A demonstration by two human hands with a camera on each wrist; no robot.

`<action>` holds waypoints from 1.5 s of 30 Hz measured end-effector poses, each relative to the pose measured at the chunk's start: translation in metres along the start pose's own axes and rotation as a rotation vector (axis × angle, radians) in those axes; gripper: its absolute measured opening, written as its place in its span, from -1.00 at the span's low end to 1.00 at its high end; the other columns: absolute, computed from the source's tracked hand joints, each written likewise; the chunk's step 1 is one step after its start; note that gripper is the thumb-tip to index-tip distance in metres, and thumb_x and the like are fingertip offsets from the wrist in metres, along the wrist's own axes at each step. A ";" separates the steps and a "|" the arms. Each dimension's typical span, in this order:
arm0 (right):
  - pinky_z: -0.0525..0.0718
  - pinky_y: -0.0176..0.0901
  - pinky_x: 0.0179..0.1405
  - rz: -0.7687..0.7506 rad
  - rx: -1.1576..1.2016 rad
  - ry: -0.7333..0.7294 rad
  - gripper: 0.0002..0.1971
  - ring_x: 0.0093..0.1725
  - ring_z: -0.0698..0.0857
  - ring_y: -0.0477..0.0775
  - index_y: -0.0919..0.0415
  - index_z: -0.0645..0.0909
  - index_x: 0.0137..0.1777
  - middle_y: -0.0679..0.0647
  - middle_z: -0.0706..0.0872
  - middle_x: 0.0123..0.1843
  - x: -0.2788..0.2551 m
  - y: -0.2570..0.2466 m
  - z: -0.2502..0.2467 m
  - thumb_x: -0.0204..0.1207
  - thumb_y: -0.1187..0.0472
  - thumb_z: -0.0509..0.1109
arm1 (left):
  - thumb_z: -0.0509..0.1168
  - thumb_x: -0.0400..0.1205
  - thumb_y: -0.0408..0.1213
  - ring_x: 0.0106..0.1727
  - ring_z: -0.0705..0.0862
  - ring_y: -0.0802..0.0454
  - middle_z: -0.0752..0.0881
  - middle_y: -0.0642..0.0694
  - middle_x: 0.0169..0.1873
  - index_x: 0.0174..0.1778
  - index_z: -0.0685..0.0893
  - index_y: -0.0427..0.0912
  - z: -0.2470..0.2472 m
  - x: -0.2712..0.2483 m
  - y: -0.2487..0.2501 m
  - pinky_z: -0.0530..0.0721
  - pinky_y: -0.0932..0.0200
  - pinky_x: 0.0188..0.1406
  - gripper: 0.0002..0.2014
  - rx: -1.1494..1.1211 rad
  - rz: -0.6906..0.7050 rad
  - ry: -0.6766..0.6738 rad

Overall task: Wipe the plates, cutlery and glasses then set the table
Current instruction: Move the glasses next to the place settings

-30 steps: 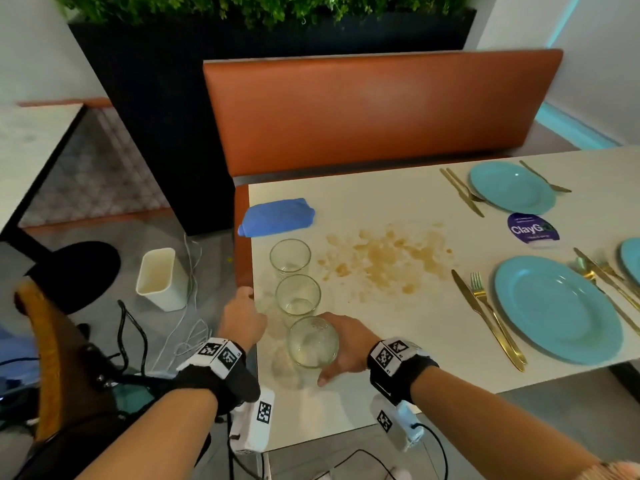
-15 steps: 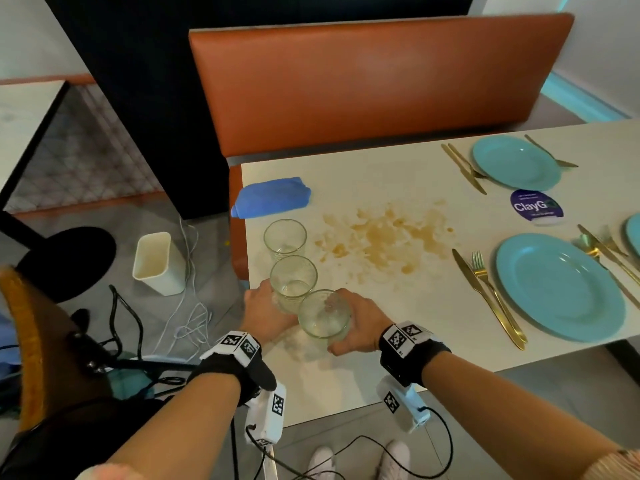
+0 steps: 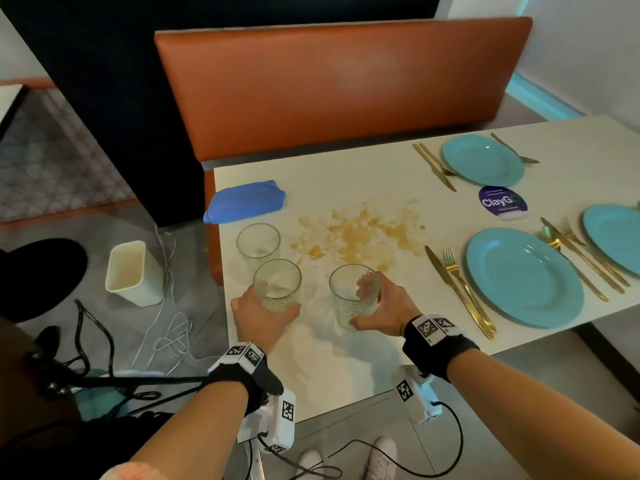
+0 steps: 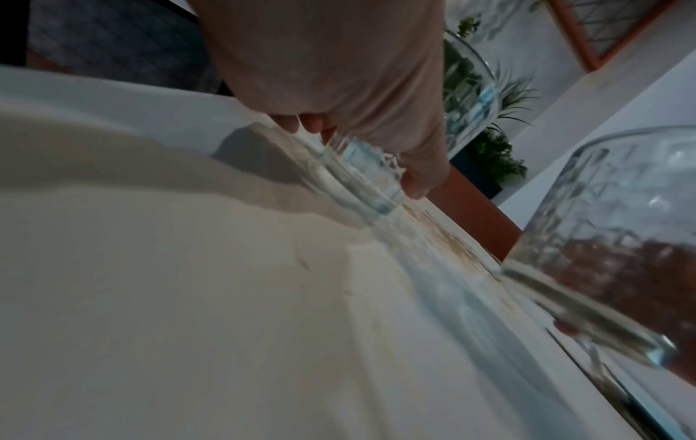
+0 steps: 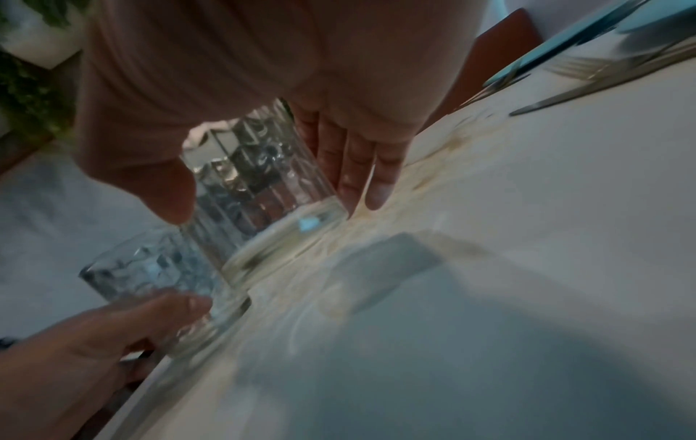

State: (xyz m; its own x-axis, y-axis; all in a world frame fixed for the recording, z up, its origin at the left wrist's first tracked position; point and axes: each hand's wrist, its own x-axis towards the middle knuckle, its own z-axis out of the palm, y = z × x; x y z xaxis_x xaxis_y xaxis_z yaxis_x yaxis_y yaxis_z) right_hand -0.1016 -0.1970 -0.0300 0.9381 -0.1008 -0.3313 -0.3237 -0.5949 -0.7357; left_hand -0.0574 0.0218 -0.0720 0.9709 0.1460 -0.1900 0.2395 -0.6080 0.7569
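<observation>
L hand (image 3: 258,315) fingers round middle glass (image 3: 277,285), R hand (image 3: 384,308) fingers round near glass (image 3: 353,295)

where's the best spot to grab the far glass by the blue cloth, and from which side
Grip the far glass around its mid wall, probably from the table-edge side. It stands upright, mouth up, untouched, with the blue cloth behind it, the middle glass in front and the brown spill to its right.
</observation>
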 end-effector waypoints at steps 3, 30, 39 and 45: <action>0.47 -0.38 -0.08 0.031 0.037 0.088 -0.27 0.06 0.60 -0.05 0.12 0.46 0.21 -0.10 0.60 0.05 0.003 0.003 -0.023 -0.01 0.03 0.61 | 0.62 0.27 -0.09 0.36 0.38 -0.17 0.63 -0.16 0.20 0.34 0.53 -0.20 0.011 -0.002 0.019 0.42 0.08 0.30 -0.26 -0.007 0.081 -0.054; 0.63 0.07 0.25 0.653 0.136 0.777 -0.20 0.26 0.61 0.29 0.28 0.44 0.35 0.27 0.63 0.28 0.132 0.248 -0.443 0.13 -0.01 0.64 | 0.54 0.04 0.10 0.06 0.73 0.01 0.77 -0.03 0.02 0.17 0.66 -0.12 0.325 0.072 0.367 0.74 -0.01 0.06 -0.24 -0.028 0.480 -0.571; 0.62 0.03 0.19 0.754 0.165 0.763 -0.17 0.27 0.60 0.30 0.28 0.42 0.36 0.27 0.62 0.31 0.170 0.289 -0.467 0.12 -0.02 0.64 | 0.62 0.19 -0.11 0.04 0.74 0.07 0.79 0.01 -0.02 0.12 0.69 -0.11 0.382 0.085 0.386 0.76 0.03 0.04 -0.43 -0.024 0.492 -0.636; 0.58 0.06 0.26 0.759 0.167 0.766 -0.18 0.33 0.56 0.32 0.28 0.36 0.41 0.28 0.58 0.35 0.180 0.301 -0.469 0.20 0.04 0.63 | 0.63 0.22 -0.21 0.04 0.72 0.04 0.78 -0.05 0.00 0.14 0.68 -0.17 0.397 0.083 0.388 0.73 0.10 0.05 -0.44 -0.017 0.524 -0.653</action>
State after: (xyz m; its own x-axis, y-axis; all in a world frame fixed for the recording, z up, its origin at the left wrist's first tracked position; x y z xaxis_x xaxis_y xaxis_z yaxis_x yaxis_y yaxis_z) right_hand 0.0273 -0.7688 -0.0342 0.2957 -0.9004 -0.3193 -0.8088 -0.0580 -0.5853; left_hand 0.1144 -0.5116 -0.0424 0.7598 -0.6368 -0.1312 -0.2369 -0.4591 0.8562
